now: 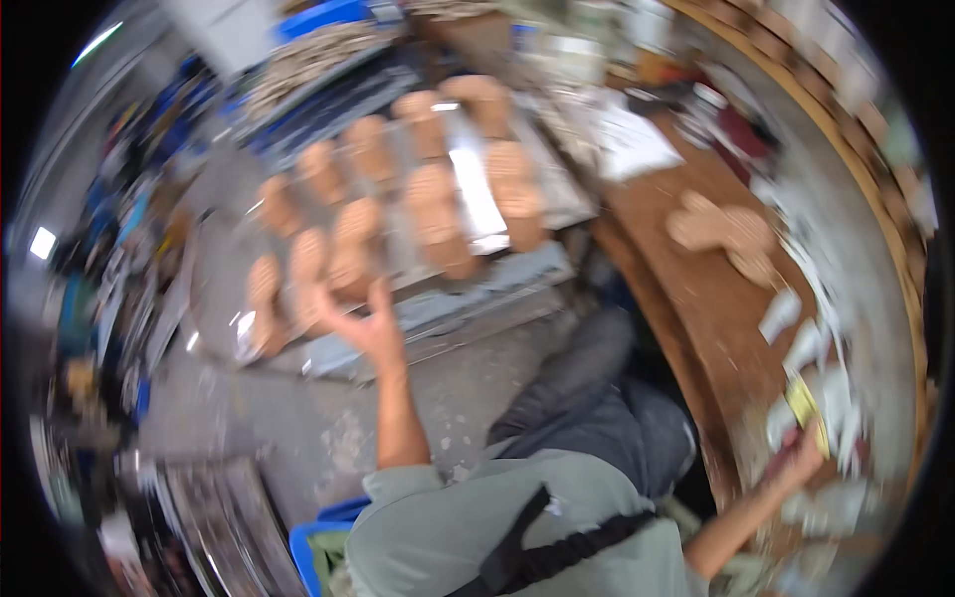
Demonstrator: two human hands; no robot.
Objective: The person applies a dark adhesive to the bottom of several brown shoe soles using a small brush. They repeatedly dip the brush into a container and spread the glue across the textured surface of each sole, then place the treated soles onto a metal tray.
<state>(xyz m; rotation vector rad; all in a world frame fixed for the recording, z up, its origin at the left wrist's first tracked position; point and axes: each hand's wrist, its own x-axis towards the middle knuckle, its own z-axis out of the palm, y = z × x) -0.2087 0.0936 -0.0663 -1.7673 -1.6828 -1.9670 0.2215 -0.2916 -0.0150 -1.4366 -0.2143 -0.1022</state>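
Observation:
Tan shoe-sole-shaped pieces (435, 217) lie in two rows on a grey metal table (214, 269) ahead and to the left. My left hand (366, 326) is at the table's near edge, fingers and thumb spread around the near end of one tan sole (353, 261). Blur hides whether it touches the sole; nothing is visibly gripped. Far to the right, my right hand (802, 458) is closed on a small flat yellow object (802, 406), its kind too blurred to name. That hand is over the right side of a brown worktable, among pale scraps.
Along my right runs the brown worktable (676, 269) with a few loose tan soles (721, 231), white papers (632, 139) and pale pieces (781, 315). A blue bin (303, 552) stands by my left side. Behind the metal table is a rack of stacked soles (308, 70).

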